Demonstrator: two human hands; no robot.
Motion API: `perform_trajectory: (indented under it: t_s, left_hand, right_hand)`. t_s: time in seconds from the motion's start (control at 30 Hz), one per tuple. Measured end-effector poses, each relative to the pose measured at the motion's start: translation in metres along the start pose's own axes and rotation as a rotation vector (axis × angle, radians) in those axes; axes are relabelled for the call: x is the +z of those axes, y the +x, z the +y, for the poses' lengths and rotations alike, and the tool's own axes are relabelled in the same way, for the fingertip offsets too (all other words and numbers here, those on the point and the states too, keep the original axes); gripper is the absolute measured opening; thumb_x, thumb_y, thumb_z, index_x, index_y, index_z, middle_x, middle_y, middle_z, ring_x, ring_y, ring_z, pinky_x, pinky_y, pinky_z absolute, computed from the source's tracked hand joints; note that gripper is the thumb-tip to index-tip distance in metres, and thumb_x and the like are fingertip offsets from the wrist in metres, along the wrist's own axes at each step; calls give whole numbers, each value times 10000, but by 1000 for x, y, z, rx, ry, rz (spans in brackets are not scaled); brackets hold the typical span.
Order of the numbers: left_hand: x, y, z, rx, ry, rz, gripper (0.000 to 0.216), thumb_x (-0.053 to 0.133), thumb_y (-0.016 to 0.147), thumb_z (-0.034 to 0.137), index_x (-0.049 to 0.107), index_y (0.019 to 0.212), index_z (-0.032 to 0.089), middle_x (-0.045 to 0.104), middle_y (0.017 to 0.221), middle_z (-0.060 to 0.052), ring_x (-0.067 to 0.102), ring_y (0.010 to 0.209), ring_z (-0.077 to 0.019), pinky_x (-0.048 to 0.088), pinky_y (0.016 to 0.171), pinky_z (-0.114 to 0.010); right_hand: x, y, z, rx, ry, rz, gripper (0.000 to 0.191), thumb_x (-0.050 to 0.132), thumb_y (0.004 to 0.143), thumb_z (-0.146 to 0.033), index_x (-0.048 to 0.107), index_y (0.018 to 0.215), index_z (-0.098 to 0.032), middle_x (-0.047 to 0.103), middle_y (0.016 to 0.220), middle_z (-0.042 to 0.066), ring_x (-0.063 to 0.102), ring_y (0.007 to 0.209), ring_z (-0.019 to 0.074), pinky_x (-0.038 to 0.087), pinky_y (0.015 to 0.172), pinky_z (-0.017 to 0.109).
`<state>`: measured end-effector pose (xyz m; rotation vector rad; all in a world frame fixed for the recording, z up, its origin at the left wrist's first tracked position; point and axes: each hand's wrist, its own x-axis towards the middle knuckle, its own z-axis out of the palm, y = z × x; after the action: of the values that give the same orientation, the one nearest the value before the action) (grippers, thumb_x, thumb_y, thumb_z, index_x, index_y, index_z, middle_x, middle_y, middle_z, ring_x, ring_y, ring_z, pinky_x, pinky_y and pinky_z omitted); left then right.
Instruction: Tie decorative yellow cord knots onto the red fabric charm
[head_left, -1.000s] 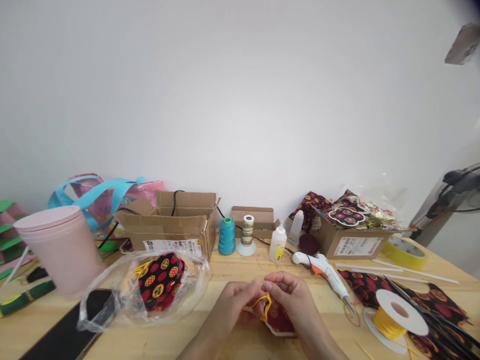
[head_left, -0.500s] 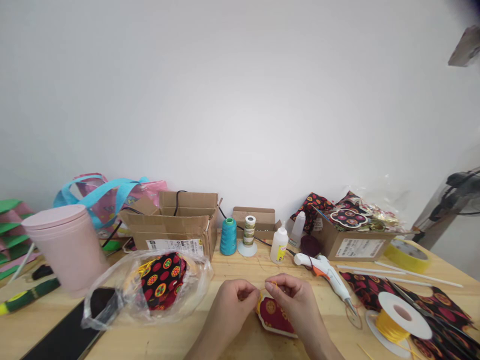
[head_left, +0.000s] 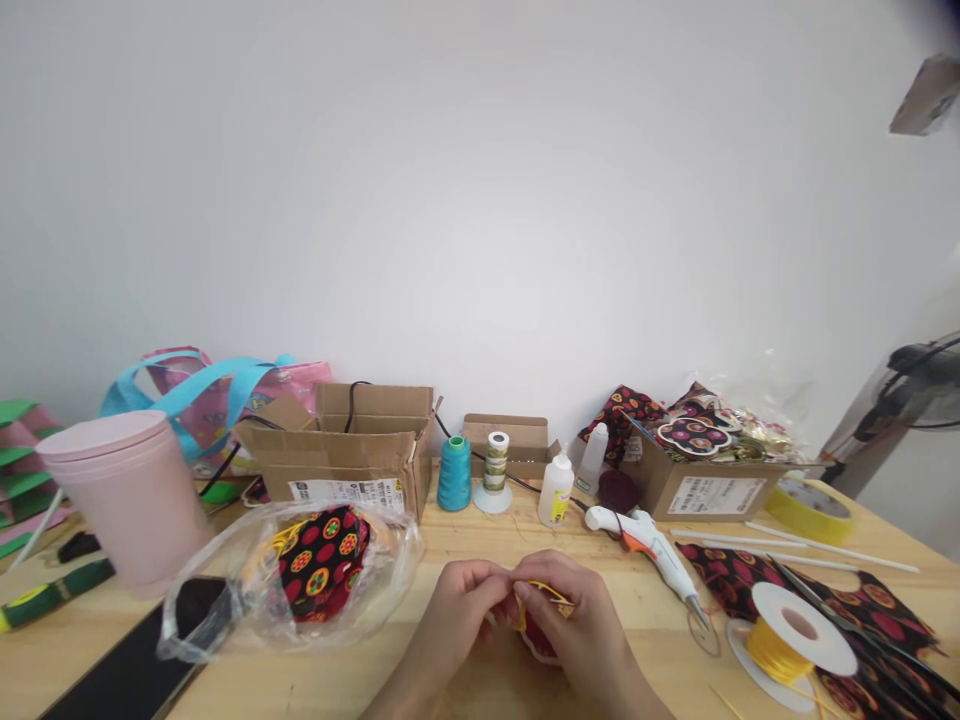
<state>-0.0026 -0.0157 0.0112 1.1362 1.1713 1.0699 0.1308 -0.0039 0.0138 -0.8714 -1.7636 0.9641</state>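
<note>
Head view: close fingerwork with yellow cord (head_left: 523, 615)

Our right hand (head_left: 566, 605) is pinching the cord between thumb and fingers, a loop of it bowing up beside the knuckles. Our left hand (head_left: 469, 608) is curling in alongside, its fingertips hidden; we cannot tell whether they are gripping anything. One dark red piece (head_left: 538, 638) with a pale edge is showing below and between the hands, mostly covered. To do this well, we are judging that small, gentle pulls are serving best, one hand steadying the piece while the other is guiding the cord without twisting. Counting around, we are seeing three cardboard boxes (head_left: 322, 462), one teal thread cone (head_left: 454, 480), two white bottles (head_left: 556, 495), one glue gun (head_left: 656, 550), one white reel (head_left: 825, 638), one tape roll (head_left: 806, 522) and three white sticks (head_left: 832, 546).
</note>
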Motion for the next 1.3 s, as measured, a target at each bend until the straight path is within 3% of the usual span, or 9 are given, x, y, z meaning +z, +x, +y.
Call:
perform_trajectory:
  t_s: [0.23,0.4,0.67,0.87,1.03,1.3]
  left_hand:
    - [-2,-1,0,-54,-186,-66,224,465,676,265,581,563,110,522,526,-3,456,518,-101,277,396,-173]
    - [1,-2,1,-64,-170,-69,243,460,696,272,552,542,107,505,524,1,437,504,-91,270,395,-171]
    - [-1,-2,0,-70,-198,-100,176,494,675,238,583,599,107,516,554,-10,444,547,-102,282,405,-176]
    - [1,-2,-2,-81,-148,-108,268,558,640,371,571,559,115,483,523,10,390,473,-73,252,385,-171]
    - [0,-1,-7,-88,-185,-90,353,461,695,437,561,589,115,472,524,9,395,464,-72,230,379,-169]
    - [-2,2,-7,-130,-146,-104,330,507,673,415,534,533,117,455,476,18,343,389,-56,202,365,-191]
  right_hand:
    - [-5,2,5,-126,-174,-26,196,518,730,-186,644,851,-277,632,736,19,560,709,152,415,674,251]
    - [-8,2,9,-185,-214,-24,210,508,731,-155,644,845,-267,636,750,21,562,715,150,422,668,255]
    - [-6,1,11,-152,-194,9,150,533,715,-148,650,766,-225,618,724,18,552,700,136,419,648,234]
    - [-4,1,11,-87,-225,2,130,533,714,-155,625,626,-182,602,662,12,535,645,128,402,593,219]
    - [-4,1,10,-125,-229,-33,137,526,725,-154,640,734,-230,621,713,1,540,693,129,396,657,229]
    - [-5,0,8,-186,-360,-119,176,513,727,-138,652,682,-237,569,722,4,520,698,122,386,622,212]
